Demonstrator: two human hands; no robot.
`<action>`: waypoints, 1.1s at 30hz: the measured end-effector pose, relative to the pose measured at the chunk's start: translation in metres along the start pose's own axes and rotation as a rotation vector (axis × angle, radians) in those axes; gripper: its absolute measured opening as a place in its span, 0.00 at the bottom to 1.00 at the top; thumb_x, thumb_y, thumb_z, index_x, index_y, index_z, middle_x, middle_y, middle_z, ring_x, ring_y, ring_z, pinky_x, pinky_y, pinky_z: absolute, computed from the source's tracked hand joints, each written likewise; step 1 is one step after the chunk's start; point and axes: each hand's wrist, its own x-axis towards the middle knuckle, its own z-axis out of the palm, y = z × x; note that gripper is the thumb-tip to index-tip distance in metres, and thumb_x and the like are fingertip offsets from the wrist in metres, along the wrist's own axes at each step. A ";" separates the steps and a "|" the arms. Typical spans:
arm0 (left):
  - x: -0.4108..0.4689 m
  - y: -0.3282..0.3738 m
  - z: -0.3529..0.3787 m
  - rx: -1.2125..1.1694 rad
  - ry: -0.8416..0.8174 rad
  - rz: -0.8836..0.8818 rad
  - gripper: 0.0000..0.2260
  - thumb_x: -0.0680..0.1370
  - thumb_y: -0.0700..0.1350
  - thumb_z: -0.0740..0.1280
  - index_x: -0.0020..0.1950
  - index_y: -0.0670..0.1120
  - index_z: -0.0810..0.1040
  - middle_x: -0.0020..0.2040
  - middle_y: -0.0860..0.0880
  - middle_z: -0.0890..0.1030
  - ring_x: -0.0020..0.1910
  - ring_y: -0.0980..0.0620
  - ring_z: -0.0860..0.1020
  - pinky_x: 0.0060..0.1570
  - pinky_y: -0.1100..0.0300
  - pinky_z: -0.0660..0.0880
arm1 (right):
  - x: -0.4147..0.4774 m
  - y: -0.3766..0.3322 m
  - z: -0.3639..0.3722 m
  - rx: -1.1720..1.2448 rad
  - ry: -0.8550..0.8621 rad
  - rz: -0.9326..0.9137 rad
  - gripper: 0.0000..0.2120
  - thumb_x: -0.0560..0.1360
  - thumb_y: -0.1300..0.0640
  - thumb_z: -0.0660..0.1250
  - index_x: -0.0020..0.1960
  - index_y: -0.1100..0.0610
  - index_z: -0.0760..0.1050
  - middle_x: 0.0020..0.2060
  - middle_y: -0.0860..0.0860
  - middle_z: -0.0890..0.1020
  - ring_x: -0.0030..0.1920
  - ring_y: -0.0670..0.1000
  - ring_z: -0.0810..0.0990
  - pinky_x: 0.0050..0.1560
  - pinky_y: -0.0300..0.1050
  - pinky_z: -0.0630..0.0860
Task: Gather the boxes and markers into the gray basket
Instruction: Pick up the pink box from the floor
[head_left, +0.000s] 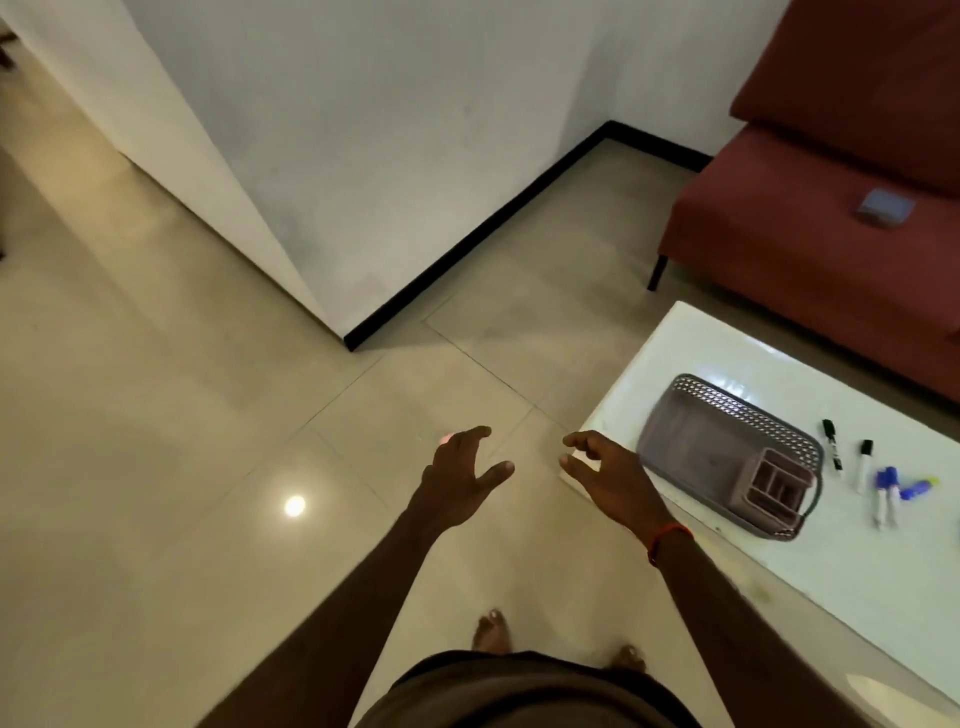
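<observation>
The gray basket (691, 441) with perforated walls lies on the white table (883, 582) at the right; a small divided organizer sits in its near corner. To the right of the basket lie several markers: a black-capped one (832, 447), another black-capped one (863, 465), and blue-capped ones (887, 493). A blue box (885, 207) rests on the red sofa seat. My left hand (462, 480) hovers over the floor with fingers spread and empty. My right hand (608, 475) is at the table's left corner, fingers apart, holding nothing, just left of the basket.
A red sofa (810, 249) stands behind the table. A white wall corner with black skirting (467, 244) juts out ahead. The tiled floor (182, 467) stretches to the left. My bare feet (493, 631) stand near the table's long edge.
</observation>
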 end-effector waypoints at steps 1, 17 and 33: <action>0.000 -0.008 -0.004 -0.004 0.010 -0.012 0.42 0.68 0.78 0.56 0.74 0.53 0.67 0.72 0.52 0.72 0.73 0.49 0.67 0.69 0.42 0.69 | 0.004 -0.006 0.007 0.003 -0.014 -0.004 0.13 0.77 0.53 0.69 0.62 0.52 0.77 0.56 0.45 0.78 0.58 0.45 0.74 0.56 0.40 0.68; 0.033 -0.041 -0.025 -0.068 -0.008 -0.137 0.29 0.76 0.65 0.66 0.72 0.51 0.70 0.72 0.50 0.72 0.71 0.49 0.69 0.70 0.49 0.68 | 0.080 -0.045 0.046 -0.047 -0.146 -0.028 0.13 0.78 0.52 0.68 0.62 0.51 0.77 0.58 0.47 0.79 0.58 0.45 0.75 0.56 0.40 0.70; 0.165 -0.067 -0.040 -0.353 0.056 -0.428 0.26 0.77 0.54 0.71 0.73 0.50 0.69 0.66 0.50 0.76 0.62 0.52 0.74 0.63 0.56 0.71 | 0.234 -0.020 0.087 0.004 -0.316 0.114 0.13 0.77 0.52 0.69 0.60 0.50 0.76 0.55 0.48 0.79 0.57 0.47 0.76 0.56 0.41 0.72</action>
